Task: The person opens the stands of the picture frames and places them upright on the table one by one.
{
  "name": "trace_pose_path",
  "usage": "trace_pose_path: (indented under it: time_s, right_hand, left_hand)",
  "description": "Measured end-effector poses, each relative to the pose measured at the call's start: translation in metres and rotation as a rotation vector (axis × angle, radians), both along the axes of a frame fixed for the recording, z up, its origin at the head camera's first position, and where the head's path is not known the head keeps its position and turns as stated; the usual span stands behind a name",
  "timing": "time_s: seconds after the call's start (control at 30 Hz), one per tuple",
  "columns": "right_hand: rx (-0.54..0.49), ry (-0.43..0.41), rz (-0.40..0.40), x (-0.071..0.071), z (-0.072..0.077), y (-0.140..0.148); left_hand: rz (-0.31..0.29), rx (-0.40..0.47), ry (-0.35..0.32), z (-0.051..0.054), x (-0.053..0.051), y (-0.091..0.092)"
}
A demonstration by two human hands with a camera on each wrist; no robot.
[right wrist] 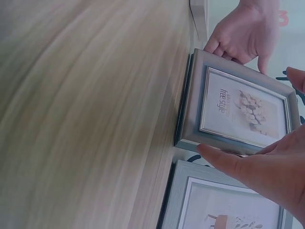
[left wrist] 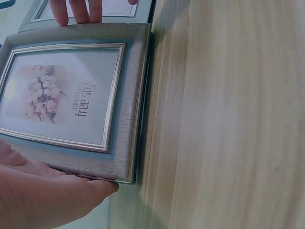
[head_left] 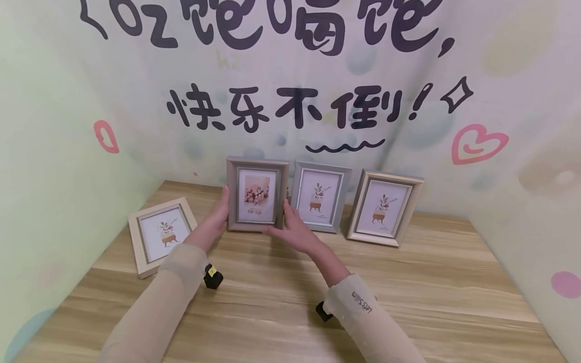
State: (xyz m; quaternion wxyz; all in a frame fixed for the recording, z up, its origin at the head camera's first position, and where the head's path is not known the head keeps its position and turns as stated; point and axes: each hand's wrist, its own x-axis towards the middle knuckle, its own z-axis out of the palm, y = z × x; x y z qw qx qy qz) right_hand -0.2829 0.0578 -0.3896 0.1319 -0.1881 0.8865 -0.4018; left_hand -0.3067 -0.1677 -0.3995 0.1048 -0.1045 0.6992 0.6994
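Observation:
A brown-grey picture frame [head_left: 257,227] with a flower print stands upright against the back wall, between both hands. My left hand [head_left: 213,222] touches its left side edge; in the right wrist view, the left fingers [right wrist: 220,45] and thumb lie along that edge. My right hand [head_left: 299,232] touches the right side edge with extended fingers, its thumb spread apart near the bottom corner. In the left wrist view the right fingertips [left wrist: 81,12] meet the frame's edge. A blue-grey picture frame [head_left: 321,227] stands just right of it.
Farther right, a gold picture frame [head_left: 386,239] leans on the wall. At the left, a pale wood picture frame [head_left: 140,247] stands angled by the side wall. Wood-grain tabletop [head_left: 272,312] spreads in front. Printed lettering [head_left: 297,108] covers the back wall.

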Motion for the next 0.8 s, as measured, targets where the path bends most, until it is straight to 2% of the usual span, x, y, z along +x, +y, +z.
trace_pose_path:
  time_s: [0.17, 0.37, 0.67, 0.8]
  right_hand:
    - [-0.013, -0.011, 0.007, 0.0038, -0.0002, -0.0017]
    - [-0.034, -0.021, 0.012, 0.0065, 0.0, -0.0039]
    - [-0.012, -0.005, -0.004, 0.0026, -0.0044, -0.0009]
    - [-0.033, 0.006, 0.005, 0.0012, -0.0038, 0.0001]
  left_hand:
    - [-0.015, 0.036, 0.024, -0.0001, 0.0042, -0.0026]
    - [0.006, 0.053, -0.008, -0.0002, 0.0071, -0.0036]
    - [0.021, 0.062, -0.048, -0.0018, 0.0056, 0.002]
    - [-0.007, 0.07, -0.037, 0.0007, 0.0041, 0.0018]
